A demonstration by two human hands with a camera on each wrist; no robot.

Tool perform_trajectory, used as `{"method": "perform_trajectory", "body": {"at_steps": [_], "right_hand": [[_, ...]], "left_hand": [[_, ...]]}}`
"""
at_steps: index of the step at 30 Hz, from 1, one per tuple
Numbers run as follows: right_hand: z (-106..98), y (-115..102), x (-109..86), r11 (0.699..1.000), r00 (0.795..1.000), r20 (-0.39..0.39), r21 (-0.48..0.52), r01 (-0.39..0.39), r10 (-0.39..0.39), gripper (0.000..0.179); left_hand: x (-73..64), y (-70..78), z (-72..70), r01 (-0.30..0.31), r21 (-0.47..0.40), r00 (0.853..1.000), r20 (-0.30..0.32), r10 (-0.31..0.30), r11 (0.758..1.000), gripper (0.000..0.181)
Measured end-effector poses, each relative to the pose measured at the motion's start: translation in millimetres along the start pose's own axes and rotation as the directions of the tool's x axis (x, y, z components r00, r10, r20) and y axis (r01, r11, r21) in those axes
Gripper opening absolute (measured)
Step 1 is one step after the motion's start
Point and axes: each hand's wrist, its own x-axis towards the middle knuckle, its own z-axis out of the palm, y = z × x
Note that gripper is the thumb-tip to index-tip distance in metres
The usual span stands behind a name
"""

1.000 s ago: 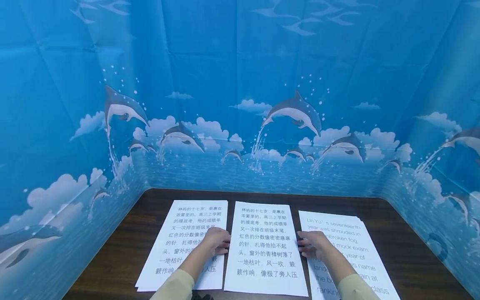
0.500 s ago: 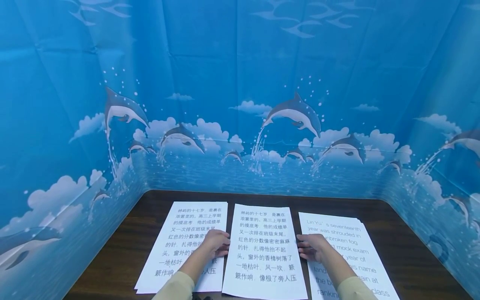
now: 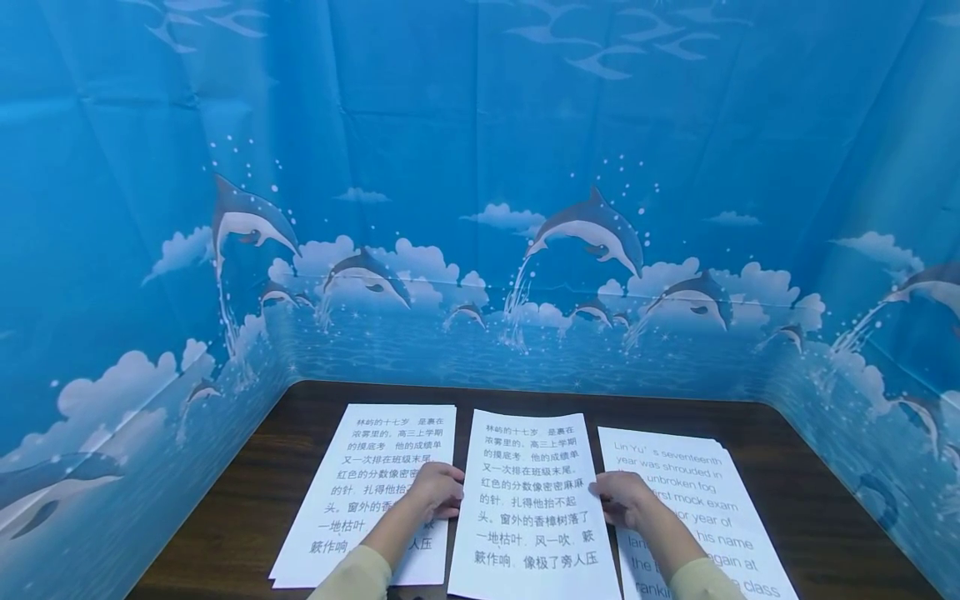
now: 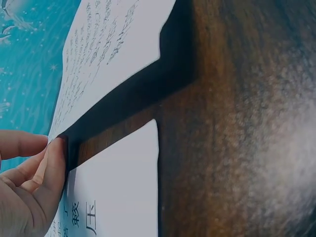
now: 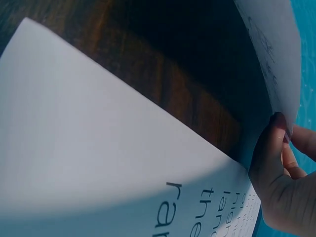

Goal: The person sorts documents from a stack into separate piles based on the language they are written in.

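Note:
A white sheet of paper [image 3: 525, 517] printed with Chinese text is held raised off the table in the middle of the head view. My left hand [image 3: 435, 492] pinches its left edge; in the left wrist view, thumb and fingers [image 4: 58, 153] meet on that edge. On the opposite edge my right hand [image 3: 626, 497] pinches the sheet, and the right wrist view shows its paper [image 5: 284, 64] bending upward from the fingertips. Below my left forearm lies a stack of Chinese-text sheets [image 3: 330, 500]. Under my right forearm is a stack of English-text sheets [image 3: 675, 450].
The dark wood table [image 3: 247, 467] carries both stacks, one on each side of the raised sheet. A blue curtain [image 3: 480, 167] printed with dolphins and clouds stands around the table's back and sides.
The middle sheet now curves at its top edge and sits slightly farther right. My right fingers have closed further on its right edge. Both side stacks stay in place.

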Motion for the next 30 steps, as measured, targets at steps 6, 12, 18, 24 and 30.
{"method": "perform_trajectory", "body": {"at_steps": [6, 12, 18, 24, 30], "right_hand": [[-0.4, 0.4, -2.7, 1.000, 1.000, 0.020, -0.005, 0.009, -0.009, 0.025], [-2.5, -0.9, -5.6, 1.000, 0.999, 0.036, -0.017, 0.021, -0.021, 0.024], [-1.4, -3.6, -5.0, 1.000, 1.000, 0.010, -0.013, -0.010, 0.010, 0.024], [-2.5, -6.7, -3.6, 0.999, 0.999, -0.002, -0.026, -0.032, 0.032, 0.026], [-2.9, -7.0, -2.2, 0.999, 0.999, -0.017, -0.024, -0.036, 0.035, 0.028]], "left_hand": [[-2.3, 0.9, 3.4, -0.004, 0.032, 1.000, -0.022, 0.004, 0.999, 0.031], [-4.5, 2.0, 4.3, -0.037, 0.032, 0.999, -0.036, 0.038, 0.999, 0.030], [-5.6, 1.9, 4.3, -0.041, 0.039, 0.998, -0.042, 0.043, 0.998, 0.028], [-6.0, 3.7, 2.1, -0.025, 0.016, 0.999, -0.048, 0.026, 1.000, 0.028], [-7.1, 6.0, -0.6, -0.002, 0.009, 0.999, -0.047, 0.002, 1.000, 0.028]]}}
